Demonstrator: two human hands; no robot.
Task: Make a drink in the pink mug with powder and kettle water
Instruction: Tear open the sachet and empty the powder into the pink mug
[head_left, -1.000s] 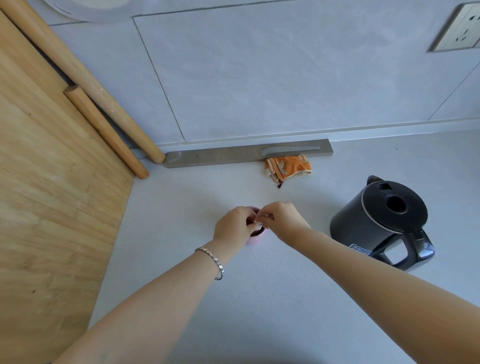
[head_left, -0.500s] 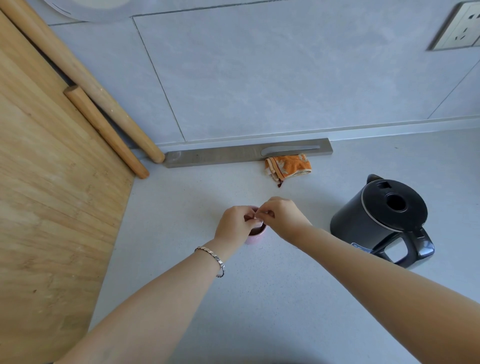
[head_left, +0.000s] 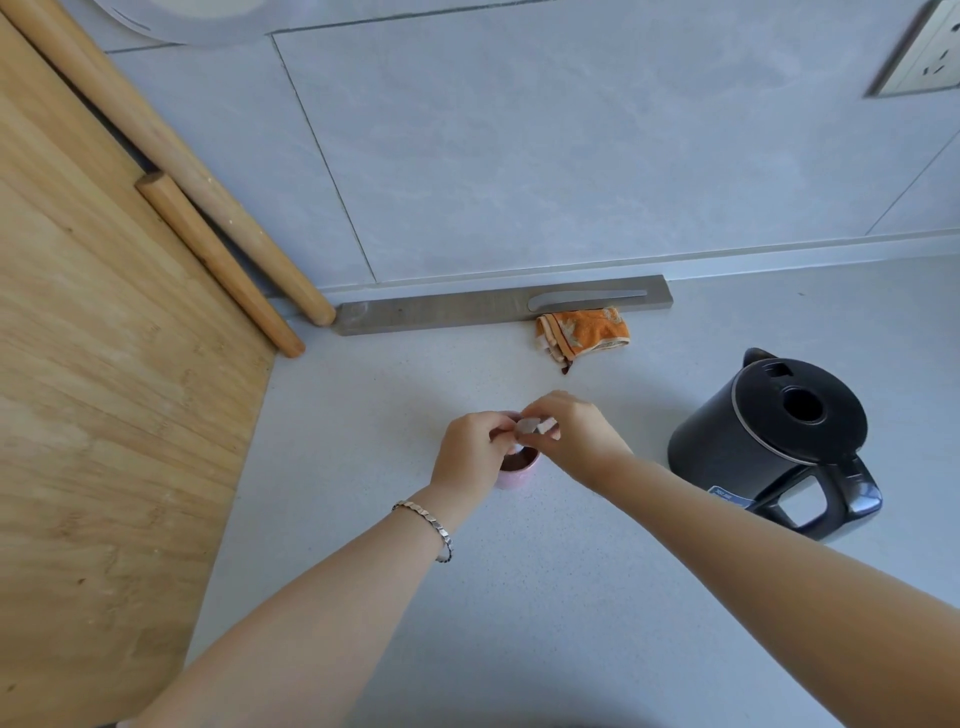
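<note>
The pink mug (head_left: 514, 477) stands on the desk (head_left: 519, 597), partly hidden under the two hands. There is brown powder (head_left: 522, 460) in it. The left hand (head_left: 470, 449) and the right hand (head_left: 576, 436) are just above the mug, and the fingers of both pinch a small packet (head_left: 532, 426) between them. The black kettle (head_left: 769, 441) stands to the right, apart from the mug. An orange cloth (head_left: 582, 338) lies farther back.
</note>
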